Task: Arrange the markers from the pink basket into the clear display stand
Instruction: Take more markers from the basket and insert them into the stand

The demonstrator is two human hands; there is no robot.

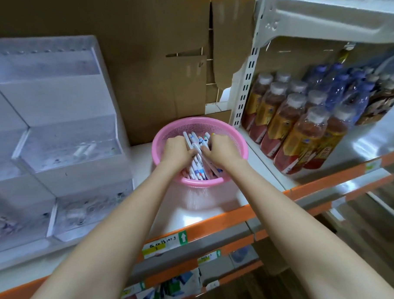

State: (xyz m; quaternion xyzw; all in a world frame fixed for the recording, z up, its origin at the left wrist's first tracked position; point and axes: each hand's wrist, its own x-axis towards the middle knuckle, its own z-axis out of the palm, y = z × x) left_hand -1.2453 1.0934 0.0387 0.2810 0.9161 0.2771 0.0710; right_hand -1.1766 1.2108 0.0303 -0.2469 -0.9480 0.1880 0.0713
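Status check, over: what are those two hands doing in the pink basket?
Left hand and right hand both in pink basket, gripping markers. Clear display stand just left of it. Nothing between basket and stand.

Brown cardboard sheets [156,60] line the back of a white shelf board [190,215]. Its front carries an orange edge strip [217,223] with a handwritten yellow price label [160,247] and, just beside it, a green arrow sticker [183,237]. A white slotted upright [245,84] divides this bay from the next, where rows of white-capped bottles of reddish drink [297,133] with yellow labels stand in front of blue-capped bottles [346,86]. A white bracket [298,16] holds the shelf above. Printed packets [166,290] lie on a lower shelf, and wood-pattern floor [385,204] shows at the right.
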